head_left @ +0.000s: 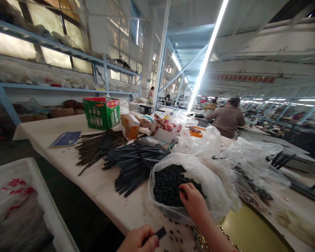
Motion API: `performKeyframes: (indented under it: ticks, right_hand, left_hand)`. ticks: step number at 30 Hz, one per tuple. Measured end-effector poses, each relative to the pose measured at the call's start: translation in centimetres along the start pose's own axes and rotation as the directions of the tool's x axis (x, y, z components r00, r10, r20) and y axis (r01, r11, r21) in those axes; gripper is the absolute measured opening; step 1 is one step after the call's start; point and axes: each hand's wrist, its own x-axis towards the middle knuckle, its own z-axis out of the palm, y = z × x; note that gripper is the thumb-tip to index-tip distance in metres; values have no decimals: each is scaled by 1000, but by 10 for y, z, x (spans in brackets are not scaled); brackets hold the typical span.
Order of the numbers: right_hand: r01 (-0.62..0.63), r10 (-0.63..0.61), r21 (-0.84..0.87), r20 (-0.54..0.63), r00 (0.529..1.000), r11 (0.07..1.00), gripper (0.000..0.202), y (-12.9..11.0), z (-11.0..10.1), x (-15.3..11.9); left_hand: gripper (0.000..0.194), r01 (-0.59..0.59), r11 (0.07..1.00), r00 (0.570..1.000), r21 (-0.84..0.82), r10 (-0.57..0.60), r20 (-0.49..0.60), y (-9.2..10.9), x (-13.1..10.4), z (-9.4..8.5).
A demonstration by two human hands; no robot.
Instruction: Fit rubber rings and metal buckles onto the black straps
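Observation:
My left hand [141, 240] is at the bottom edge of the view, its thumb and fingers pinched on a short dark strip [160, 232]. My right hand [191, 197] reaches into an open clear plastic bag [215, 196] filled with small black pieces [168, 185]. Its fingers are closed at the heap, with what looks like one black piece between them. Several loose dark bits [176, 236] lie on the tabletop between my hands. Behind the bag rests a bundle of long dark blue-black strips [133, 161].
Brownish strips [94, 147], a blue booklet [65, 139] and a green carton [102, 113] lie further back on the cloth-covered table [52, 122]. White bin [44, 196] stands lower left; gold-coloured tray [249, 224] and chain [201, 239] at right. A person [225, 119] sits beyond.

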Motion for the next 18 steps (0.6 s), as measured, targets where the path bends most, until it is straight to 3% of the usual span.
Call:
performKeyframes:
  ticks: [3, 4, 7, 10, 13, 18]
  right_hand:
    - [-48, 41, 301, 29, 999, 952, 18, -33, 5, -36]
    - [-107, 92, 485, 55, 994, 868, 20, -45, 7, -49]
    - [-283, 228, 852, 198, 953, 441, 24, -77, 10, -81]
    - [-367, 303, 920, 313, 900, 140, 29, -94, 8, -95]
    - [-400, 333, 912, 405, 851, -88, 28, -98, 7, -98]
    - [-402, 317, 871, 481, 818, -283, 20, -100, 10, -98]
  left_hand:
    - [40, -25, 991, 993, -131, 9, -121, 16, -5, 3]
    - [41, -25, 985, 990, -173, 1, -139, 20, -6, 5]
    - [38, -72, 979, 981, -192, 34, -192, 29, -10, 8]
    - [33, -178, 981, 958, -76, 155, -243, 34, -19, 9]
    - [30, -196, 980, 946, 40, 200, -253, 37, -29, 8]
    - [26, -152, 981, 952, 121, 178, -247, 27, -29, 8]
